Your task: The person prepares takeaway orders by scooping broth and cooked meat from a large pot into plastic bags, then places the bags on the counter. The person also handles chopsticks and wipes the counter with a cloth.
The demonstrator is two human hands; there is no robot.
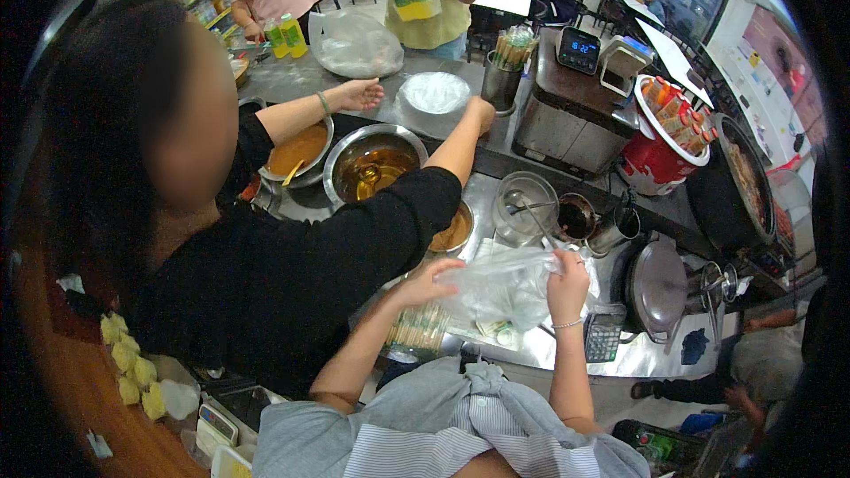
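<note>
A clear plastic bag [501, 285] hangs spread between my two hands above the steel counter. My left hand [431, 282] is on its left side, fingers curved at the plastic. My right hand [569, 272], with a beaded bracelet at the wrist, pinches the bag's upper right corner. Wrapped chopsticks [418, 330] lie below my left hand. A calculator [603, 337] is beside my right wrist. Beyond the bag stand a clear tub [524, 202] with ladles and a dark sauce pot [575, 218]. A co-worker's hands reach to a plastic-covered round container [435, 94] on the raised counter.
The co-worker in black [299, 265] leans close on my left, over steel bowls [332, 179] of sauce and oil. A lidded pan [657, 285] and a red bucket of bottles [664, 153] stand right. Customers stand across the counter; another person is at lower right.
</note>
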